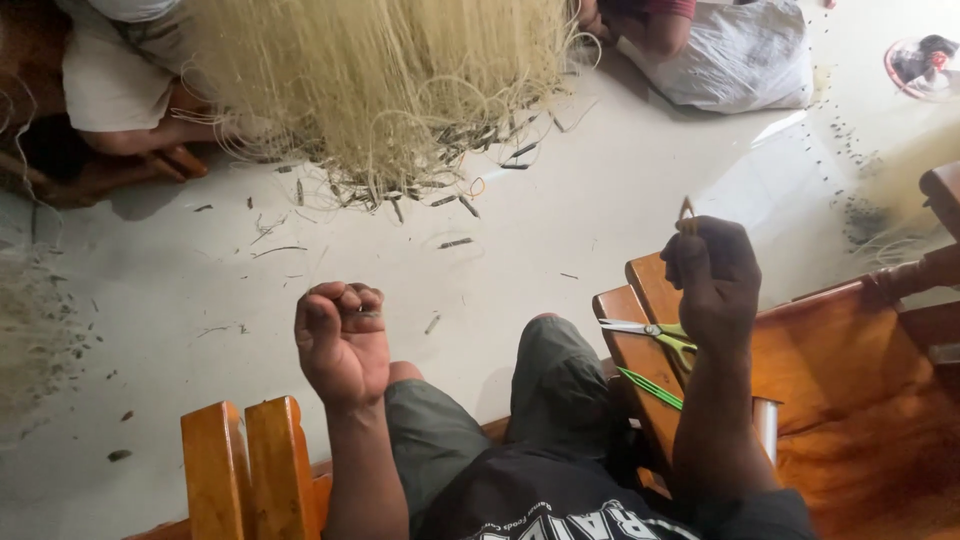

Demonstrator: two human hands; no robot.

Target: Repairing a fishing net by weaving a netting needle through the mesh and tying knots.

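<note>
My left hand [342, 338] is curled into a fist above my left knee, and a small dark bit seems pinched at the fingertips. My right hand [712, 275] is raised over the wooden seat, with its fingers closed on a small tan loop or needle-like piece [687, 210] that sticks up above them. A thin strand between the hands is too fine to make out. Green-handled scissors [655, 333] lie on the wooden slat just below my right hand, with a green stick [650, 388] beside them.
A big heap of pale yellow netting or fibre [385, 85] lies on the white floor ahead, with dark scraps scattered around it. Another person sits at the top left [125, 90] and one more at the top [650, 25], by a white sack [735, 55]. Wooden chair frames [245, 465] flank me.
</note>
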